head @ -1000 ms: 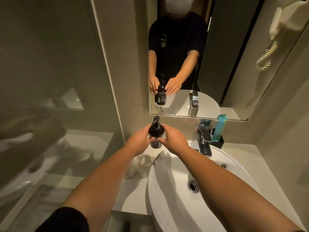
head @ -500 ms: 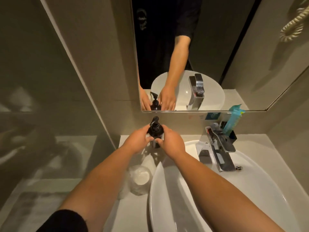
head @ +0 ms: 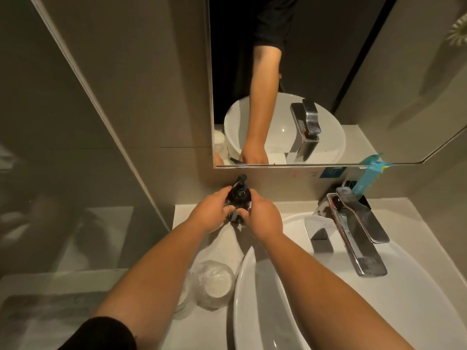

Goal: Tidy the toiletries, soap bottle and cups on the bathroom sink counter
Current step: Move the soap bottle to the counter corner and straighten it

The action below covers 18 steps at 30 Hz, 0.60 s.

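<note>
A black pump soap bottle [head: 238, 192] stands upright at the back of the white counter [head: 184, 213], close to the wall under the mirror. My left hand [head: 211, 210] grips its left side and my right hand [head: 261, 215] grips its right side; the lower part of the bottle is hidden by my fingers. Nearer to me, left of the basin, stands a plastic-wrapped cup [head: 214, 284], with a second wrapped cup [head: 185, 296] partly hidden behind my left forearm. A teal toiletry packet [head: 366, 176] sticks up from a black holder [head: 365, 199] behind the tap.
A white oval basin [head: 255, 311] fills the lower right, with a chrome tap [head: 353, 231] reaching over it. The mirror [head: 328, 72] hangs on the back wall. A glass partition [head: 63, 173] closes off the left side of the counter.
The bottle went down from held above the counter to its back corner by the wall, both hands staying on it. My view has tipped downward and moved closer.
</note>
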Available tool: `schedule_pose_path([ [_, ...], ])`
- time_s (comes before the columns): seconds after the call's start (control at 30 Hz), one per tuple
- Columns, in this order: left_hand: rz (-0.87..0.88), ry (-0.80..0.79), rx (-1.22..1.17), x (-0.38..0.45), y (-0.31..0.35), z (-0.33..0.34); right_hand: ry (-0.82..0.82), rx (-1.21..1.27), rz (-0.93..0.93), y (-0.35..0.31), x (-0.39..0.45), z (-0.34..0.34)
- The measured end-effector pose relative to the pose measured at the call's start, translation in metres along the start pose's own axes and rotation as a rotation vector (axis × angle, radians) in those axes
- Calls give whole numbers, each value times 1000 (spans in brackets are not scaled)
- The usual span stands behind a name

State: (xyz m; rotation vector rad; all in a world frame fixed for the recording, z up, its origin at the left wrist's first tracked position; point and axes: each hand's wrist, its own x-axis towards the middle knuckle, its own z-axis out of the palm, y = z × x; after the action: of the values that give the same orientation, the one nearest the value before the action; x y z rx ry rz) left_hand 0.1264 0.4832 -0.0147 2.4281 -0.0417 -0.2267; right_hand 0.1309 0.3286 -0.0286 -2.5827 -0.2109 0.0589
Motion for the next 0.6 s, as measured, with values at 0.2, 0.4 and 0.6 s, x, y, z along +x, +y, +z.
schedule_pose_path([
  [0.2,8,31,-22,1,-1,5,-3,-3,-6,2,4,1],
  [0.4,-5,44,0,0,1,8,-35,-29,-9,1,5,0],
  [0.6,-96,52,71,-17,16,-6,-118,-45,41,-2,-7,-28],
])
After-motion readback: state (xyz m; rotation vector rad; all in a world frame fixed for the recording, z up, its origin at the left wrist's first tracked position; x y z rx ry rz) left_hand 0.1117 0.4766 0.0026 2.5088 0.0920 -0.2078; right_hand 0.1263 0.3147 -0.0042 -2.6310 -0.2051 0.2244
